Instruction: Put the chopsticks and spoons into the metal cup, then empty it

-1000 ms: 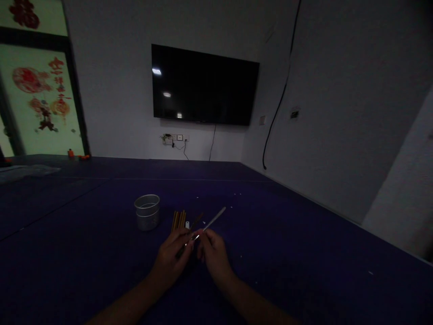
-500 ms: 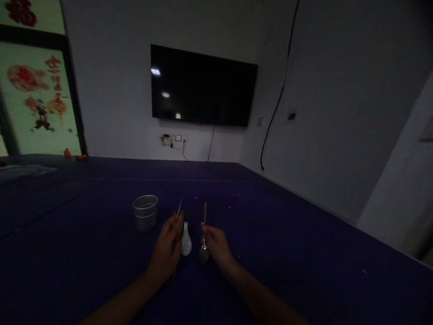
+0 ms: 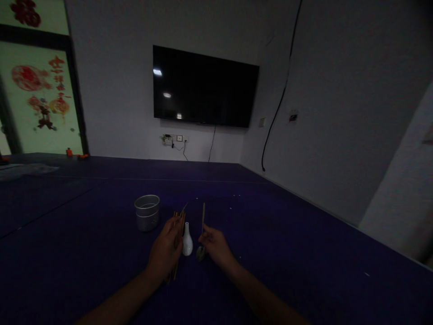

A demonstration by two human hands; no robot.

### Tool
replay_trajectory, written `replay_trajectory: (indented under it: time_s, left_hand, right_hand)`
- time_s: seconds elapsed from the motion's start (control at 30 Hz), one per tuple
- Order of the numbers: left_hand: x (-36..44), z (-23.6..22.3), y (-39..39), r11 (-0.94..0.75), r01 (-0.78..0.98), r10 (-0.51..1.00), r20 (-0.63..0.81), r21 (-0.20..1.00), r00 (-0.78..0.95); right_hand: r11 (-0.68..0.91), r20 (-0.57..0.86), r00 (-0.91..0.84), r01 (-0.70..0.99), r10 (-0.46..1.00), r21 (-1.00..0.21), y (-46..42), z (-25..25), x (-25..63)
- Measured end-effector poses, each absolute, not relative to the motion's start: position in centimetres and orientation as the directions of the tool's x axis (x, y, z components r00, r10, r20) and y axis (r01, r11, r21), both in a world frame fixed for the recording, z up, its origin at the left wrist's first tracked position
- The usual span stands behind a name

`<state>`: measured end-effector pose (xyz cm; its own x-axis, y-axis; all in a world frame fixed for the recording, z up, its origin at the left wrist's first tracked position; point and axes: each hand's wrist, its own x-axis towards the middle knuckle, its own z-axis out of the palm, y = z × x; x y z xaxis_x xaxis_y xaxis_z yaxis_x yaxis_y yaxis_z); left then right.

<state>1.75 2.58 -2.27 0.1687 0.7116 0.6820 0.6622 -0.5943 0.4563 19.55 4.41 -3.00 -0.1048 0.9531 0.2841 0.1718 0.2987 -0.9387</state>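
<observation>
My left hand is curled over a bundle of wooden chopsticks, which stick out past the fingers and below the palm. A thin metal utensil pokes out at the far end of the bundle; the rest of it is hidden. Just right of that hand, a white soup spoon lies with its handle pointing away from me. My right hand pinches a metal spoon, its handle pointing away and its bowl towards me. To the left stands a grey metal cup, upright.
The dark blue surface stretches to the wall, with small white specks on it. A television hangs on the wall. Clear plastic and small orange objects lie at the far left. A black cable hangs at the right.
The metal utensil at my left hand has tipped lower and rightward, and more of the chopsticks shows. The metal spoon in my right hand has turned slightly.
</observation>
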Motion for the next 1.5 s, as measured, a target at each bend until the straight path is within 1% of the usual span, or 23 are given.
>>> replay_trajectory:
  time_s: [0.1,0.2,0.4,0.67,0.77,0.9,0.97,1.3,1.5]
  left_hand:
    - [1.4,-2.1,2.9,-0.522,0.7,0.769,0.624,0.487,0.138]
    - [1.2,-2.0,3.0,-0.467,0.721,0.81,0.574,0.511,0.118]
    - [1.2,-2.2,3.2,-0.424,0.718,0.857,0.501,0.552,0.121]
    - [1.4,-2.5,3.4,-0.395,0.734,0.881,0.454,0.553,0.132]
    - [1.6,-2.1,3.1,-0.375,0.752,0.891,0.435,0.541,0.131]
    - [1.9,-1.6,2.7,-0.349,0.78,0.901,0.415,0.519,0.127]
    - [2.0,-1.4,2.7,-0.341,0.79,0.907,0.4,0.51,0.133]
    - [2.3,-1.0,2.4,-0.281,0.832,0.936,0.327,0.479,0.128]
    - [2.6,-0.6,2.0,-0.234,0.856,0.953,0.284,0.46,0.108]
  right_hand:
    - [0.268,0.259,-0.073,0.165,0.963,-0.949,4.5,-3.3,19.7]
    - [0.234,0.233,-0.027,0.12,0.972,-0.965,4.6,-3.5,19.6]
    - [0.18,0.181,0.014,0.054,0.983,-0.982,4.6,-3.4,19.4]
    - [0.151,0.153,0.03,0.074,0.988,-0.986,4.3,-2.6,19.3]
    - [0.128,0.136,0.06,0.131,0.989,-0.983,4.4,-2.5,19.1]
    - [0.106,0.148,0.104,0.332,0.984,-0.937,4.7,-2.5,18.7]
    - [0.11,0.165,0.105,0.402,0.981,-0.909,4.9,-2.7,18.6]
    - [0.198,0.309,0.082,0.607,0.948,-0.769,5.2,-2.8,18.8]
    - [0.241,0.35,0.02,0.689,0.937,-0.683,4.8,-2.3,18.6]
